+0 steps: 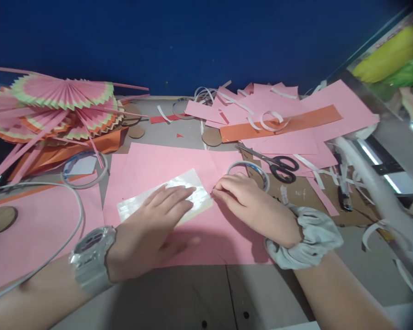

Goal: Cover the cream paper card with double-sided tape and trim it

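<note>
My left hand [158,215] lies with its fingers stretched out on a shiny white rectangular sheet [194,181], pressing it onto a large pink paper [165,158]. A watch [93,259] is on that wrist. At the sheet's right end my right hand [242,197] is closed in a pinch, thumb against fingertips. A tiny reddish bit shows at the fingertips, too small to name. A roll of tape [266,181] lies just behind the right hand, partly hidden by it. Black-handled scissors [271,160] rest beyond it.
Folded paper fans [62,91] are piled at the far left, near another tape roll [105,172]. Pink sheets [289,107], an orange strip [282,124] and curled white strips lie at the back right. A cutter [344,192] lies at right. A white cable [79,215] curves at left.
</note>
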`<state>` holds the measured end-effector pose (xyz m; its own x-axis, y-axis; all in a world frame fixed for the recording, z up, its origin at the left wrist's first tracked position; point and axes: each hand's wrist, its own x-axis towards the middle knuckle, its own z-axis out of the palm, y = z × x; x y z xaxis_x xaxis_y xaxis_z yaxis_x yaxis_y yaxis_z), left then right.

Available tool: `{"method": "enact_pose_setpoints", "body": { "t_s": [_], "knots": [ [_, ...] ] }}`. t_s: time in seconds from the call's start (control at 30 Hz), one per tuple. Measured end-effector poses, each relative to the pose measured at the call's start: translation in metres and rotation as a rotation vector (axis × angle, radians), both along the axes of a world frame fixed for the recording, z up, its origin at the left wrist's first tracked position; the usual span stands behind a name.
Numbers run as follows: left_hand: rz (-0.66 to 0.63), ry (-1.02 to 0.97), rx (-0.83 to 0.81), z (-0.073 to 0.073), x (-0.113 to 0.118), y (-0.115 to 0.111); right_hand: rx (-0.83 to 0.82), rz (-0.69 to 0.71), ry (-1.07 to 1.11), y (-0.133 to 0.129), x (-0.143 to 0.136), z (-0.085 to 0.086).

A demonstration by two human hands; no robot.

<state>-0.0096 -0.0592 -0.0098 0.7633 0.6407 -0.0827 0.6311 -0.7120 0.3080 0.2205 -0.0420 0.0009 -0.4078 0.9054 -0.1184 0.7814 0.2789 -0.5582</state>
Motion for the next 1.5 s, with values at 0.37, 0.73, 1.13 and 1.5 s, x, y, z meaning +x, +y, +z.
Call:
{"method": "enact_pose_setpoints", "body": {
  "t_s": [0.37, 0.73, 1.13, 1.5],
  "knots": [
    [-0.074, 0.124, 0.153, -0.011, -0.002, 0.001, 0.031, -0.048, -0.06, -0.002, -0.004, -0.007],
    [-0.077, 0.089, 0.132, -0.008, -0.001, 0.001, 0.062, -0.041, -0.133, -0.003, -0.008, -0.003],
    [-0.064, 0.13, 0.123, 0.005, 0.007, -0.001, 0.123, -0.039, -0.186, -0.009, -0.009, -0.005],
    [-0.039, 0.026, 0.158, -0.015, 0.02, -0.006, 0.131, 0.026, -0.131, -0.004, -0.002, -0.005]
  ]
}}
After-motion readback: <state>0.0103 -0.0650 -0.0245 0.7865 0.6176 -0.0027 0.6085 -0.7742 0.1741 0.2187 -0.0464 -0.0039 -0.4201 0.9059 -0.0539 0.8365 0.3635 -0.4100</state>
